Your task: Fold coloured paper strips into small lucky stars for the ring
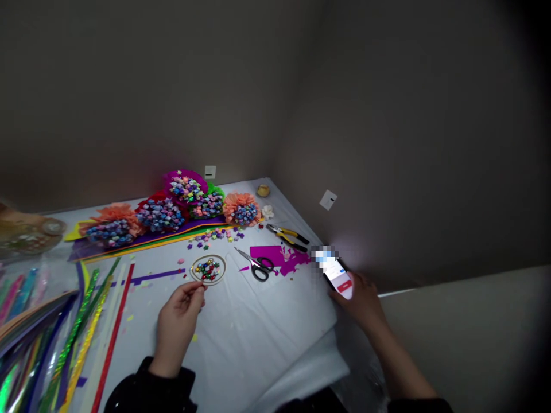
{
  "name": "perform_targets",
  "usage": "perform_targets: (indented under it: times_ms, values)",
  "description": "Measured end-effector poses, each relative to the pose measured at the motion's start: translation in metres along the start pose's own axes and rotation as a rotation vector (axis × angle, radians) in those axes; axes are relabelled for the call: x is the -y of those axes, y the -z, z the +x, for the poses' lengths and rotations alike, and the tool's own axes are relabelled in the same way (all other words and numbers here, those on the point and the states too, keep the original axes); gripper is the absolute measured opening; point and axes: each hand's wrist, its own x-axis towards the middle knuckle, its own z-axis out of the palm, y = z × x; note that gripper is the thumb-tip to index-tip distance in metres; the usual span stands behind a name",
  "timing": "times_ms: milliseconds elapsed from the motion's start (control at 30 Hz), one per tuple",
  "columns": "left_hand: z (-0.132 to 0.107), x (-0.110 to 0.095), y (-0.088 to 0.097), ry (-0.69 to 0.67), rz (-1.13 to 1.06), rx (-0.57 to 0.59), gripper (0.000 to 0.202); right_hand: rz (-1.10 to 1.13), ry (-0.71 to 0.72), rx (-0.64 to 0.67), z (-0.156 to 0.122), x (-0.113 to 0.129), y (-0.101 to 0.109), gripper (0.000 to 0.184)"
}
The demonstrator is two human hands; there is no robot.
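Note:
My right hand [365, 301] grips a smartphone [338, 274] with its screen lit, beyond the table's right edge. Thumb and fingers of my left hand [181, 310] are pinched together at the near rim of a pale round hoop [224, 268]. What they pinch, if anything, is too small to tell. Inside the hoop lie several shiny little bells or beads [208, 269] in red, green, blue and gold. Black-handled scissors [258, 268] rest open-bladed to the right of the hoop, partly against cut magenta paper [263, 253]. Yellow-and-black pliers [287, 236] lie behind them.
Paper-star bouquets [160, 214] line the back beside the wall. Loose paper stars [219, 234] are scattered before them. Glittery strips [88, 304] and a red strip [114, 335] cover the left side. A white cloth [241, 327] drapes over the table's front edge.

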Motion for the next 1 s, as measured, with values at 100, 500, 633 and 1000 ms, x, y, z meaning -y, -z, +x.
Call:
perform_targets:
  times_ms: [100,500,633,1000]
  values:
    - [-0.001,-0.004,-0.002,0.001,-0.008,-0.002,0.035,-0.003,0.009,0.019,0.0,0.0,0.0,0.064]
    - [0.0,0.0,0.0,-0.031,0.024,0.006,0.035,-0.021,0.056,0.052,0.004,0.003,0.004,0.063]
    - [0.0,0.001,0.001,-0.022,0.029,0.006,0.036,-0.056,0.028,0.049,0.0,0.001,0.009,0.067]
    - [-0.002,-0.005,-0.001,-0.013,0.006,0.008,0.035,-0.047,-0.148,0.241,-0.007,0.004,0.015,0.081]
